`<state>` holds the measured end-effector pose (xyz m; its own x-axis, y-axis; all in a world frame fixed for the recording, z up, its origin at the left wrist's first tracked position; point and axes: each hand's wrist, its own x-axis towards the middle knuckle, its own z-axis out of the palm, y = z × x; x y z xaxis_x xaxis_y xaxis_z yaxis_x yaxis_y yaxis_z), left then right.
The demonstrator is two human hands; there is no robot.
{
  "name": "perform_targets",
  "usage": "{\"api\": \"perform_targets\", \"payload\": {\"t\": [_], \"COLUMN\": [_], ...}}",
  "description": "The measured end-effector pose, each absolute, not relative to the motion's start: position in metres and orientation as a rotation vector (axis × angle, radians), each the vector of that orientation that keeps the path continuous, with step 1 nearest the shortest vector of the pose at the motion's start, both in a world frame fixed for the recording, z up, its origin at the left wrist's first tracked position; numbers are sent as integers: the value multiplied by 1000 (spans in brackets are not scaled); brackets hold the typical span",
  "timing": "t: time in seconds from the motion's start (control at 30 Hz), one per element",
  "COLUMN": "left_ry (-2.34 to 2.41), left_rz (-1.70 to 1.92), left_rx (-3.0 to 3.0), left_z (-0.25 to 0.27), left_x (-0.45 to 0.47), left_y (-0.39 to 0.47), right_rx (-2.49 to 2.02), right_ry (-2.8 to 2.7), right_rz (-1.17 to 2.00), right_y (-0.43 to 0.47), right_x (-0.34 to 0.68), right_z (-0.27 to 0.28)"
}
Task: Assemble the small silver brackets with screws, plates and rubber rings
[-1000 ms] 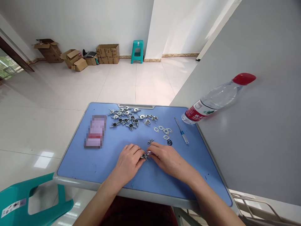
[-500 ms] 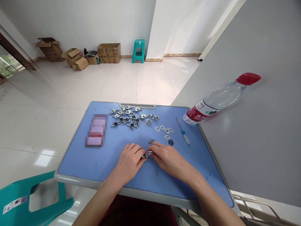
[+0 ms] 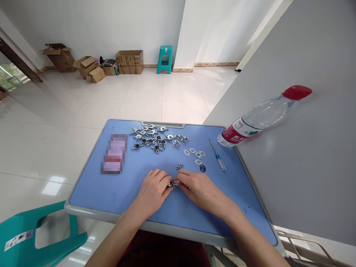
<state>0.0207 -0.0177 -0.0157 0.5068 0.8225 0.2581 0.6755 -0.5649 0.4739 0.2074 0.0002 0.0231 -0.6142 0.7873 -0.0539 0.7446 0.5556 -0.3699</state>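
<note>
Near the front middle of the table, my left hand (image 3: 156, 187) is closed on a small metal flanged fitting (image 3: 170, 184), its fingers hiding most of it. A thin metal pin sticks out toward me. My right hand (image 3: 196, 185) pinches what looks like a clear-handled screwdriver (image 3: 177, 183), whose end meets the fitting; its tip is hidden. Just beyond my fingers lies a small pile of screws (image 3: 179, 166). Black rubber rings (image 3: 203, 168) and several flat metal gaskets (image 3: 198, 155) are to the right. Farther back spread several similar metal fittings (image 3: 150, 141), some with black centres.
Another screwdriver (image 3: 217, 155) lies at the right of the blue table (image 3: 133, 163). A red-capped water bottle (image 3: 250, 120) stands by the grey panel at the right edge. A blurred-out flat object (image 3: 114, 154) lies left. A green stool (image 3: 41, 237) is at lower left.
My right hand has shifted very slightly, and the clear handle in it looks turned and closer to the fitting. My left hand holds still. The things on the table have not moved.
</note>
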Motion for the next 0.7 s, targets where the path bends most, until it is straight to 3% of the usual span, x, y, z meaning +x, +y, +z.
{"api": "perform_targets", "payload": {"t": [0.5, 0.7], "left_ry": [1228, 1228], "left_rz": [717, 722], "left_rx": [2411, 2375], "left_z": [-14, -14], "left_x": [20, 20], "left_y": [-16, -15], "right_rx": [-1340, -1217], "right_ry": [-2088, -2029], "right_rz": [1059, 953], "right_y": [8, 8], "right_x": [222, 221], "right_z": [43, 42]}}
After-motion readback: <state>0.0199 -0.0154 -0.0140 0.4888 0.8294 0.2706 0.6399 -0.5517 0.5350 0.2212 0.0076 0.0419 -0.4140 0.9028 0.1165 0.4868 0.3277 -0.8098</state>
